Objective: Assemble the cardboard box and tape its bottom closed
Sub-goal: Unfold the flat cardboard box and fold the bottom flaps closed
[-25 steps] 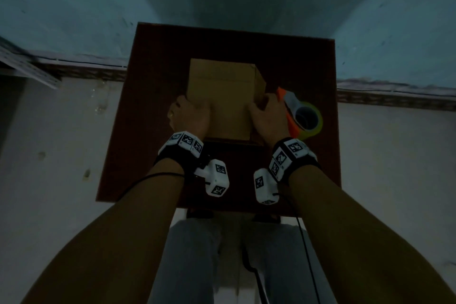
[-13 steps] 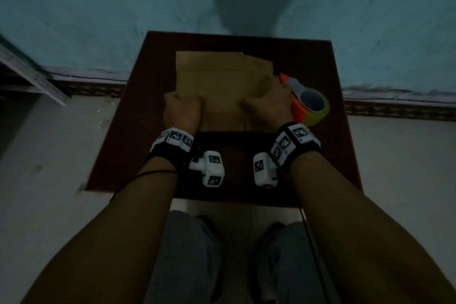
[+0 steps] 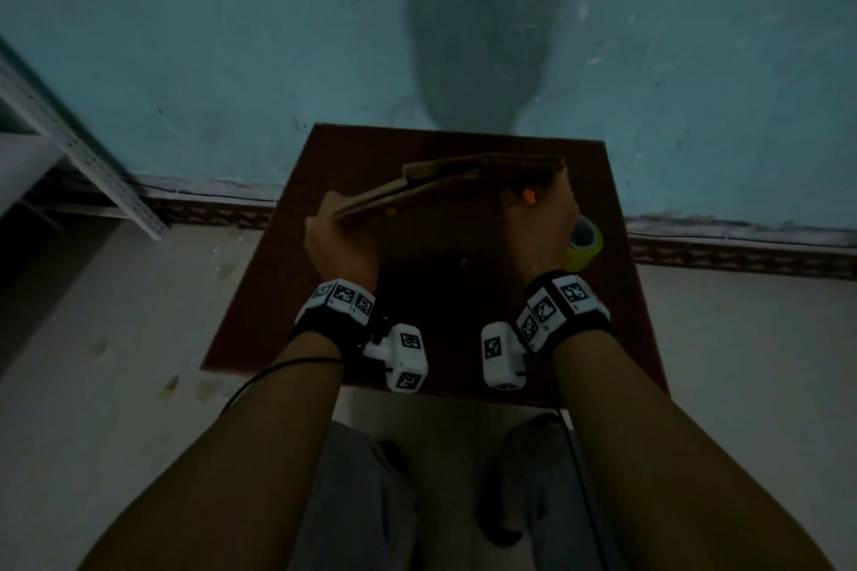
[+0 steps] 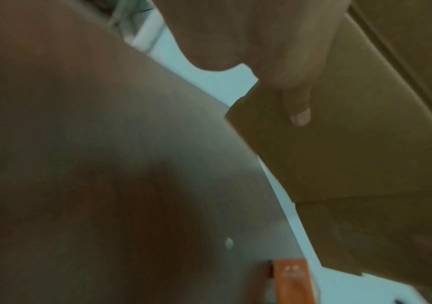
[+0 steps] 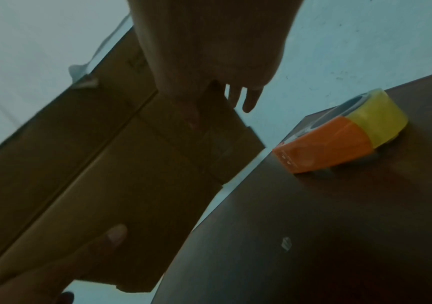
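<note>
The flattened brown cardboard box (image 3: pixel 463 179) is held up off the dark red-brown table (image 3: pixel 417 329), tilted so the head view sees it almost edge-on. My left hand (image 3: pixel 331 213) grips its left end, thumb (image 4: pixel 298 102) lying on the cardboard (image 4: pixel 352 148). My right hand (image 3: pixel 540 204) grips the right end, with its fingers (image 5: pixel 246 100) curled over the panel (image 5: pixel 106 164). An orange tape dispenser (image 5: pixel 321 148) with a yellow roll (image 3: pixel 586 241) lies on the table just right of my right hand.
The small table stands against a teal wall (image 3: pixel 232 37). A grey metal shelf rail (image 3: pixel 88 158) slants at the far left. Pale floor surrounds the table, and the person's legs (image 3: pixel 352 501) are below its near edge.
The box lay flat on the table under both hands. Both hands have lifted it and tipped it up, so it now shows edge-on. The tape dispenser has stayed put.
</note>
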`<control>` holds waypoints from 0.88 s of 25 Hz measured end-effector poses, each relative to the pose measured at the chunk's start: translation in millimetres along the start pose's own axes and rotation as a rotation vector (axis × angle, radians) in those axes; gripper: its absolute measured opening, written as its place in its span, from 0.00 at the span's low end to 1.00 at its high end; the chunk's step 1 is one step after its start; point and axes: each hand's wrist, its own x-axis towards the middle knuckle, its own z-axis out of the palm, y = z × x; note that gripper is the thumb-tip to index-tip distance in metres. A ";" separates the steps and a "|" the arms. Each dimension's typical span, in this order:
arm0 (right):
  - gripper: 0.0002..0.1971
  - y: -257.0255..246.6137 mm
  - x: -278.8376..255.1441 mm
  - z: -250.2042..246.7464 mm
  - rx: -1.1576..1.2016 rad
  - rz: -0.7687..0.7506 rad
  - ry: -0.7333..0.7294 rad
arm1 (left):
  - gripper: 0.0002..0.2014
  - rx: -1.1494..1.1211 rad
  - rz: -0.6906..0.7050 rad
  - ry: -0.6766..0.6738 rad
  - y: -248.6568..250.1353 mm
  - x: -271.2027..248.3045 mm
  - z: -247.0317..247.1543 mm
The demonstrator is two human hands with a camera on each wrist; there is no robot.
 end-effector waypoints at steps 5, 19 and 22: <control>0.13 22.9 10.2 12.6 0.137 0.011 -0.091 | 0.20 -0.254 0.001 0.049 -11.3 2.0 28.3; 0.21 46.8 40.4 61.5 0.128 0.051 -0.106 | 0.19 -0.663 0.033 -0.029 -36.0 51.0 73.4; 0.19 41.7 42.8 52.9 0.133 -0.003 -0.080 | 0.18 -0.560 0.016 -0.141 -39.7 49.6 68.1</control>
